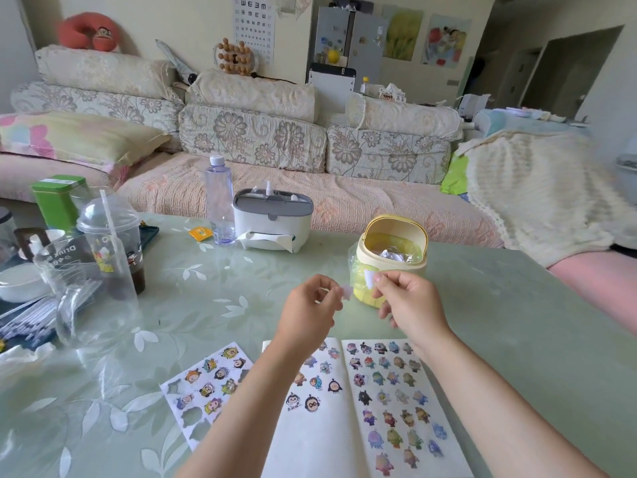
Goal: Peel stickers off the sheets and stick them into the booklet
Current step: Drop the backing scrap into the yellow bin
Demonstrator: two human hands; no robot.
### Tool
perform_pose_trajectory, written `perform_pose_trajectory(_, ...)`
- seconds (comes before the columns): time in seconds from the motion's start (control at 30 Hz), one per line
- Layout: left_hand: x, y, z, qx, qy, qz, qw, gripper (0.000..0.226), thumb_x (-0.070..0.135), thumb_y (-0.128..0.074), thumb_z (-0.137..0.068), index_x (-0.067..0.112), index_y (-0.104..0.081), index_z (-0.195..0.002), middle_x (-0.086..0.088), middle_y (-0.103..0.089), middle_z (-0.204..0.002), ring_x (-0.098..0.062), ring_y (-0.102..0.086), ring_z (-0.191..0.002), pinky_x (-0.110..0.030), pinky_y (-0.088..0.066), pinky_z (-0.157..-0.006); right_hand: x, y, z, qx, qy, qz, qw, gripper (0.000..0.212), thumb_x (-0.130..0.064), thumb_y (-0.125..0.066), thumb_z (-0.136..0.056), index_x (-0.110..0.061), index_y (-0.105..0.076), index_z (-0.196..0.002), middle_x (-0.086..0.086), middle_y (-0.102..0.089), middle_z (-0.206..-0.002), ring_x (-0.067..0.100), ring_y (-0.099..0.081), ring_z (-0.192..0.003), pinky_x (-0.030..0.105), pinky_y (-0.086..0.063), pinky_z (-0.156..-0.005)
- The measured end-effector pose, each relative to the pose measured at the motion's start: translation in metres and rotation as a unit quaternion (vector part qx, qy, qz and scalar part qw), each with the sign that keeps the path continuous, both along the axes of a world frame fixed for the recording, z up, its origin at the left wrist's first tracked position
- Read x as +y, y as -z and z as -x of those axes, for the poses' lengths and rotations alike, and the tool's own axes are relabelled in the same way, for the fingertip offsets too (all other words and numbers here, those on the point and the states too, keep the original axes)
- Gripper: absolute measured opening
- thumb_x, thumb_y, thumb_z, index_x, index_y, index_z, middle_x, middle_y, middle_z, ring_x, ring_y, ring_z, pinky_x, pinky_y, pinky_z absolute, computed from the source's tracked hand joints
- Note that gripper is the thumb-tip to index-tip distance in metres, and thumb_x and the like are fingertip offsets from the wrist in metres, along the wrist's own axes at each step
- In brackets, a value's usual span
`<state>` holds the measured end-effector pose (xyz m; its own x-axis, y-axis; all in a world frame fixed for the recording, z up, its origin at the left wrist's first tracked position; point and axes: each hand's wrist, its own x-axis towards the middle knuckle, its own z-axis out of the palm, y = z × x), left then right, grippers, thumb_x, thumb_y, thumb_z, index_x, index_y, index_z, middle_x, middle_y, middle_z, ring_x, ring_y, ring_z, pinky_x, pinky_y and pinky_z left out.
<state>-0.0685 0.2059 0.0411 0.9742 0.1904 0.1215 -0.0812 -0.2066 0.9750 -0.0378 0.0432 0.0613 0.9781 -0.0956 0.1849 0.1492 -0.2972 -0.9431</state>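
An open booklet [348,422] lies at the table's near edge, its right page covered with several cartoon stickers and its left page with a few. Left of it lies a sticker sheet [203,384] with some empty cut-outs. Both hands are raised above the booklet. My left hand [308,310] pinches a small pale purple sticker [345,290] at its fingertips. My right hand [406,301] pinches a small white scrap of backing paper [369,280] just right of the sticker.
A small yellow bin [393,250] with an open lid stands right behind my hands. A tissue box [272,219] and water bottle [219,201] stand farther back. Plastic cups, a glass jug [89,291] and a green tin crowd the left. A sofa runs behind the table.
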Motion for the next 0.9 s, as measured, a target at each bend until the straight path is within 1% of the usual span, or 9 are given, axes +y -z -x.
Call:
perform_pose_trajectory(0.07, 0.003, 0.001, -0.005, 0.005, -0.006, 0.0, 1.0, 0.013, 0.028, -0.06, -0.096, 0.021, -0.064, -0.086, 0.005, -0.068, -0.068, -0.014, -0.054, -0.049, -0.018, -0.034, -0.041, -0.004, -0.01, -0.018, -0.034, 0.047, 0.016, 0.998, 0.015, -0.019, -0.067, -0.093, -0.016, -0.074, -0.08, -0.002, -0.073, -0.072, 0.014, -0.051, -0.044, 0.02, -0.041, -0.044)
perform_pose_trajectory(0.13, 0.005, 0.001, -0.008, 0.007, 0.001, -0.006, 1.0, 0.014, 0.029, -0.059, -0.096, 0.022, -0.064, -0.085, 0.005, -0.07, -0.067, -0.014, -0.053, -0.047, -0.017, -0.033, -0.039, -0.009, -0.019, -0.042, -0.065, 0.097, 0.062, 0.991, 0.017, -0.023, -0.069, -0.089, -0.024, -0.074, -0.073, -0.007, -0.074, -0.069, 0.012, -0.055, -0.044, 0.024, -0.047, -0.05)
perform_pose_trajectory(0.27, 0.007, 0.004, -0.011, -0.01, -0.002, -0.041, 0.999, 0.015, 0.027, -0.057, -0.094, 0.026, -0.063, -0.08, 0.007, -0.068, -0.065, -0.014, -0.054, -0.049, -0.018, -0.035, -0.04, -0.013, -0.032, -0.087, -0.078, 0.158, 0.19, 0.966, 0.018, -0.034, -0.07, -0.084, -0.029, -0.072, -0.067, -0.016, -0.072, -0.069, 0.011, -0.069, -0.072, 0.032, -0.057, -0.07)
perform_pose_trajectory(0.33, 0.009, 0.006, -0.013, -0.017, -0.007, -0.051, 0.999, 0.016, 0.028, -0.058, -0.094, 0.027, -0.063, -0.078, 0.007, -0.065, -0.062, -0.014, -0.053, -0.049, -0.02, -0.036, -0.041, -0.013, -0.033, -0.101, -0.069, 0.155, 0.248, 0.954, 0.012, -0.031, -0.07, -0.085, -0.034, -0.073, -0.073, -0.015, -0.075, -0.08, 0.011, -0.07, -0.082, 0.027, -0.054, -0.073)
perform_pose_trajectory(0.4, 0.013, 0.006, -0.013, -0.02, -0.013, -0.052, 0.998, 0.017, 0.03, -0.058, -0.094, 0.028, -0.062, -0.078, 0.007, -0.065, -0.061, -0.013, -0.053, -0.049, -0.021, -0.037, -0.044, -0.011, -0.032, -0.108, -0.056, 0.135, 0.265, 0.953, 0.009, -0.027, -0.072, -0.083, -0.03, -0.078, -0.089, -0.013, -0.077, -0.092, 0.011, -0.07, -0.091, 0.027, -0.054, -0.08)
perform_pose_trajectory(0.5, 0.019, 0.003, -0.01, -0.029, -0.018, -0.049, 0.998, 0.016, 0.035, -0.059, -0.094, 0.029, -0.062, -0.08, 0.011, -0.069, -0.066, -0.014, -0.058, -0.05, -0.028, -0.046, -0.051, -0.003, -0.031, -0.1, -0.058, 0.114, 0.264, 0.956, 0.014, -0.024, -0.071, -0.083, -0.029, -0.077, -0.095, -0.013, -0.076, -0.093, 0.009, -0.07, -0.094, 0.03, -0.054, -0.087)
perform_pose_trajectory(0.63, 0.032, 0.007, -0.002, -0.047, -0.036, -0.101, 0.993, 0.017, 0.04, -0.062, -0.092, 0.031, -0.062, -0.078, 0.015, -0.068, -0.071, -0.018, -0.063, -0.058, -0.036, -0.052, -0.056, 0.019, -0.026, -0.058, -0.059, 0.06, 0.222, 0.971, 0.006, -0.031, -0.07, -0.084, -0.029, -0.076, -0.082, -0.019, -0.071, -0.075, 0.007, -0.068, -0.071, 0.028, -0.056, -0.075)
perform_pose_trajectory(0.73, 0.043, 0.01, 0.004, -0.083, -0.072, -0.138, 0.984, 0.019, 0.045, -0.064, -0.091, 0.032, -0.061, -0.077, 0.014, -0.065, -0.07, -0.016, -0.059, -0.055, -0.036, -0.05, -0.054, 0.035, -0.02, -0.012, -0.021, -0.005, 0.176, 0.984, 0.02, -0.029, -0.066, -0.087, -0.021, -0.073, -0.071, -0.014, -0.066, -0.057, 0.009, -0.06, -0.051, 0.023, -0.047, -0.062)
perform_pose_trajectory(0.9, 0.045, 0.008, 0.02, -0.195, -0.117, -0.279, 0.933, 0.011, 0.041, -0.066, -0.09, 0.033, -0.064, -0.083, 0.021, -0.064, -0.072, -0.007, -0.054, -0.051, -0.026, -0.045, -0.05, 0.048, -0.019, 0.038, 0.144, -0.096, 0.022, 0.985, 0.037, -0.041, -0.061, -0.094, -0.01, -0.073, -0.079, 0.001, -0.074, -0.072, 0.021, -0.059, -0.052, 0.023, -0.032, -0.042)
